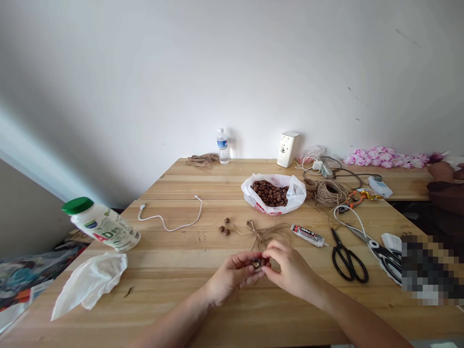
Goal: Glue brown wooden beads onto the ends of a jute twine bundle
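My left hand (pixel 232 273) is closed around a brown nut shell (pixel 256 263), whose opening with a pale inside faces me. From the right, the fingertips of my right hand (pixel 286 266) pinch at the same shell; part of it is hidden behind them. Just beyond my hands lies a bundle of jute twine (pixel 259 234) with a braided loop and loose, spread ends. To its right is a glue tube (pixel 308 235). Three brown nuts (pixel 224 227) rest left of the twine.
A white plastic bag (pixel 250 195) of brown nuts stands farther back, beside twine coils (pixel 330 193). Black scissors (pixel 348 258) and larger shears (pixel 380 253) lie right. A white bottle (pixel 105 227), crumpled bag (pixel 89 280) and white cable (pixel 170 227) lie left. Another person's arm (pixel 444 188) shows far right.
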The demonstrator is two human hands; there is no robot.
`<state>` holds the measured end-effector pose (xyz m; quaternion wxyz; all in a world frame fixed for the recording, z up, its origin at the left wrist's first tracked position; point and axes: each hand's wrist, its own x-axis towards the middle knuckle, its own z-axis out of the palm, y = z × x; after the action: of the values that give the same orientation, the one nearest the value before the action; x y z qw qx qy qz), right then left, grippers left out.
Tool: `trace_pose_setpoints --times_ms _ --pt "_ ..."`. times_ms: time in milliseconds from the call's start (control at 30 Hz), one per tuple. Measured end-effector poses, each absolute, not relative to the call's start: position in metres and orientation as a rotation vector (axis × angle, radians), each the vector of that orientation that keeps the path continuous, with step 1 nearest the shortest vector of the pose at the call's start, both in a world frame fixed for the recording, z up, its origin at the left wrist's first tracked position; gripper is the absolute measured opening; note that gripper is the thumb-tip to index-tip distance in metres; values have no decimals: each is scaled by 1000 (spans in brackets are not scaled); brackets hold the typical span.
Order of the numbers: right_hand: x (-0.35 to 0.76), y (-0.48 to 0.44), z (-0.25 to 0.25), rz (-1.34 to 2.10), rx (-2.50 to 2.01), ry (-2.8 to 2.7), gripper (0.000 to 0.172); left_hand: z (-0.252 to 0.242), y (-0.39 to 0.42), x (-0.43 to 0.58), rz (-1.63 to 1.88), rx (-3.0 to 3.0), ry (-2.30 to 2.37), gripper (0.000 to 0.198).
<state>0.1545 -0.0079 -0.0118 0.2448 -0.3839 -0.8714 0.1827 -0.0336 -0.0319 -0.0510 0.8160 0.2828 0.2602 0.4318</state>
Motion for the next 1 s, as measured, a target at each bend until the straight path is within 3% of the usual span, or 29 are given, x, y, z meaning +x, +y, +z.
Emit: trace_pose_setpoints --times_ms 400,1000 --pt "152 -6 -9 569 -985 -2263 9 -50 -31 -31 982 637 564 26" --pt "133 -21 -18 645 -820 -1963 14 -54 -38 -33 1269 1263 783 29"
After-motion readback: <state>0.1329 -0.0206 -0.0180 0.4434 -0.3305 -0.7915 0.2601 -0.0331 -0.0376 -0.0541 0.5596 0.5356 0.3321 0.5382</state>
